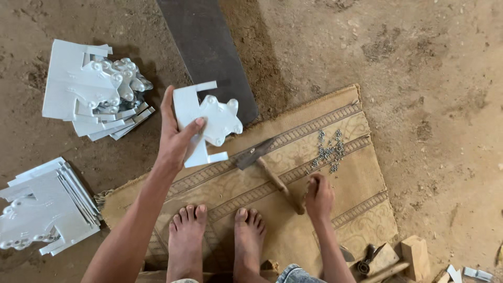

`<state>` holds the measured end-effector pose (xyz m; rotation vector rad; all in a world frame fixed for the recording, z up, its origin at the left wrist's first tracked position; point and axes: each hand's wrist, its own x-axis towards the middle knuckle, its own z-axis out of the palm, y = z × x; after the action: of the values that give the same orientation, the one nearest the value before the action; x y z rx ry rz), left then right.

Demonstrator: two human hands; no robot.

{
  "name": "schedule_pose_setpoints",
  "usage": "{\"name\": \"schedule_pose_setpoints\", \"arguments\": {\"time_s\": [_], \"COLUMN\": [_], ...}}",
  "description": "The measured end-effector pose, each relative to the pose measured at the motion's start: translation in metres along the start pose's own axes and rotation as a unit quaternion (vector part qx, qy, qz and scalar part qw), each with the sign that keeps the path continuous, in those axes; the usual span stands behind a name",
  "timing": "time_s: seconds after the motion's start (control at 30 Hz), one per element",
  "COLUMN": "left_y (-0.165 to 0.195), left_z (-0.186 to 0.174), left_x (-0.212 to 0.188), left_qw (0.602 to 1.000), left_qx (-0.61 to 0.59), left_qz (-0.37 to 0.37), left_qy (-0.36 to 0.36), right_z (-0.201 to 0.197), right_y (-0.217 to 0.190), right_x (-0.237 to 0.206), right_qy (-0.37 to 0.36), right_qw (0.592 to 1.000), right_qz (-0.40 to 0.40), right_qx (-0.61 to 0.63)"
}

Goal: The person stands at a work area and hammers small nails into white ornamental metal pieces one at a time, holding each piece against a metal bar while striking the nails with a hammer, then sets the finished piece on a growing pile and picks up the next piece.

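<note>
Bare feet (215,236) on a tan mat (335,209) over dirt; left hand (175,139) grips a white cutout (209,120), right hand (318,196) fingers closed.

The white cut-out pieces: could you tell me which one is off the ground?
The white piece gripped in the left hand, above the mat. The other pieces lie in two stacks on the dirt.

soft even daylight, faint shadows

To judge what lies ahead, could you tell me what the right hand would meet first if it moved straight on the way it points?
Probably the pile of small nails on the mat, just beyond the right hand, though depth is hard to judge.
</note>
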<state>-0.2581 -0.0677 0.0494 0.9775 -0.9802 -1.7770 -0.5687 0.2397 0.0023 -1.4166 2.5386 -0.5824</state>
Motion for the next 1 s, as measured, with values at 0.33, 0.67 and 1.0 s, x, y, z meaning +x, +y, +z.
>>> {"name": "schedule_pose_setpoints", "arguments": {"time_s": [0.33,0.67,1.0], "left_y": [-0.009,-0.008,0.017], "left_z": [-0.005,-0.006,-0.013], "left_x": [-0.007,0.000,0.002], "left_qw": [0.988,0.971,0.997], "left_qx": [0.142,0.228,-0.006], "left_qz": [0.039,0.063,-0.049], "left_qy": [-0.045,-0.041,-0.052], "right_z": [0.000,0.011,0.055], "right_y": [0.006,-0.076,-0.192], "right_x": [0.043,0.057,0.108], "right_qy": [0.039,0.093,-0.013], "right_qw": [0.998,0.986,0.966], "right_qz": [0.018,-0.131,-0.165], "right_qx": [0.040,0.036,0.201]}}
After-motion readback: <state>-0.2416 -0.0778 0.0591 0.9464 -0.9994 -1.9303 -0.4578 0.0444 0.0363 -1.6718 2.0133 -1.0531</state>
